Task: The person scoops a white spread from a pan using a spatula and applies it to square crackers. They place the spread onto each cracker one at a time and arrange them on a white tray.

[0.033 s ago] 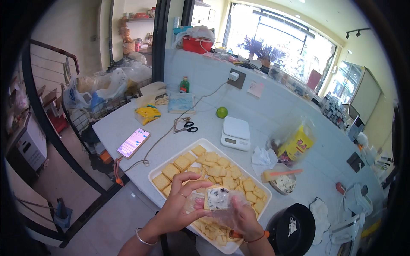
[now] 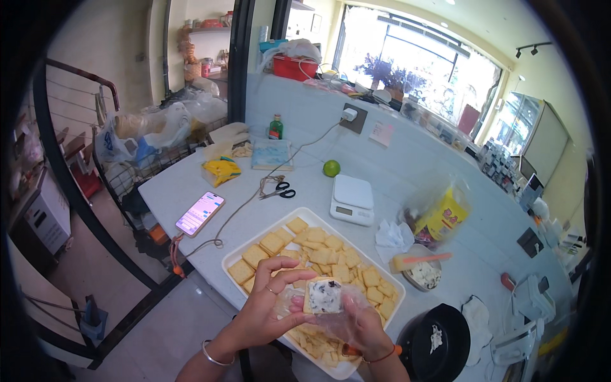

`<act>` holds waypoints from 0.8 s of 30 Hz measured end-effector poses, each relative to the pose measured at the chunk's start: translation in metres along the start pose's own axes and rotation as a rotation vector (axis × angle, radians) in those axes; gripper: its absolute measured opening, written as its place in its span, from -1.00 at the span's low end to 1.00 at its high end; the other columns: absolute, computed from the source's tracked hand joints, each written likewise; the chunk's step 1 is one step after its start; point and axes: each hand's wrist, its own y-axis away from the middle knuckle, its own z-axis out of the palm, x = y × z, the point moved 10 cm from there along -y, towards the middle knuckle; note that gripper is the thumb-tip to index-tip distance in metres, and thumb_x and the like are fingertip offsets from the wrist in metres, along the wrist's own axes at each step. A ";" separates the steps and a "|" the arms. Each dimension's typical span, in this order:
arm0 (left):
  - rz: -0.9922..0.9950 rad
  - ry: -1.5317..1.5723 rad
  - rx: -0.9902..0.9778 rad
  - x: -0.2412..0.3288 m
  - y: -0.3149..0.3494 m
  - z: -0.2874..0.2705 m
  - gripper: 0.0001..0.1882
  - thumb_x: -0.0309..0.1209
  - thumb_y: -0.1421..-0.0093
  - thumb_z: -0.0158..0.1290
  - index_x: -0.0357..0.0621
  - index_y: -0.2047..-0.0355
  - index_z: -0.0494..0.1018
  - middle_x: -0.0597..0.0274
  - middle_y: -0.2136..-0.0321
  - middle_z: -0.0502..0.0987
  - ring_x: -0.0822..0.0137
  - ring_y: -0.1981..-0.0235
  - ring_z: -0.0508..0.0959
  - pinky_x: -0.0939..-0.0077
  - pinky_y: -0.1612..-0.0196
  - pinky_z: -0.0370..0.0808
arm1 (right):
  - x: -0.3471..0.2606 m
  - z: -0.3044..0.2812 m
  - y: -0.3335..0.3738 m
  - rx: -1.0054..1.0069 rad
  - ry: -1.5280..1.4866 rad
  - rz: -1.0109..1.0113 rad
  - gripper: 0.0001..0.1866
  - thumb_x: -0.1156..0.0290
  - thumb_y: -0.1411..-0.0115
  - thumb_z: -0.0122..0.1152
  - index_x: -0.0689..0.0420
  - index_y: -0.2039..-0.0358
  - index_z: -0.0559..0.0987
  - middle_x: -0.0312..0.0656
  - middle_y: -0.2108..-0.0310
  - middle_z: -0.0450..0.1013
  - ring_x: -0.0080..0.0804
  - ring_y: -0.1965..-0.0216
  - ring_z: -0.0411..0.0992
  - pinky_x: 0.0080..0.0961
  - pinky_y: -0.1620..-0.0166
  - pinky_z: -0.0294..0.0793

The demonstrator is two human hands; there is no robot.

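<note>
My left hand [image 2: 270, 302] pinches a square cracker [image 2: 324, 297] by its left side, thumb below and fingers curled above. White filling with dark bits covers the cracker's upper face. At the cracker's right edge my right hand [image 2: 361, 321] is closed on thin clear plastic film [image 2: 337, 328], which also reaches under the cracker toward my left fingertips. Whether the film is a bag or a loose glove I cannot tell. Below both hands lies a white tray [image 2: 230, 262] full of golden crackers [image 2: 254, 256], some in rows and others heaped.
Right of the tray are a black pan [image 2: 449, 347] with a white smear and a bowl [image 2: 425, 275] of filling with a spatula across it. Beyond the tray stand a white scale [image 2: 352, 198], a green lime [image 2: 331, 168], scissors [image 2: 280, 190] and a phone [image 2: 200, 214] with a cord nearby.
</note>
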 end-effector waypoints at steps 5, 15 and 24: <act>0.011 -0.032 0.020 0.005 0.001 -0.005 -0.42 -0.33 0.10 0.28 -0.04 0.02 0.36 0.08 0.04 0.13 0.12 -0.08 0.18 0.32 -0.12 0.23 | -0.002 0.003 -0.003 -0.139 0.187 -0.026 -0.57 0.26 -0.28 -0.12 0.35 -0.01 0.30 -0.07 0.04 0.32 -0.29 0.03 0.32 -0.44 -0.04 0.32; 0.058 -0.093 -0.007 0.010 0.005 0.004 -0.42 -0.40 0.09 0.25 0.01 0.00 0.37 0.06 0.03 0.16 0.12 0.00 0.26 0.34 -0.02 0.32 | -0.023 -0.006 -0.002 0.089 1.116 -0.243 -0.67 0.22 -0.23 0.02 0.28 0.29 0.52 -0.20 0.40 0.45 -0.52 0.34 0.38 -0.56 0.28 0.33; 0.106 -0.132 0.006 0.018 0.003 0.012 -0.43 -0.43 0.10 0.23 0.01 0.01 0.38 0.05 0.04 0.21 0.11 0.02 0.28 0.36 0.00 0.34 | -0.023 -0.019 0.000 0.235 0.853 -0.276 -0.71 0.27 -0.23 0.05 0.29 0.34 0.51 -0.25 0.44 0.49 -0.56 0.41 0.42 -0.60 0.36 0.39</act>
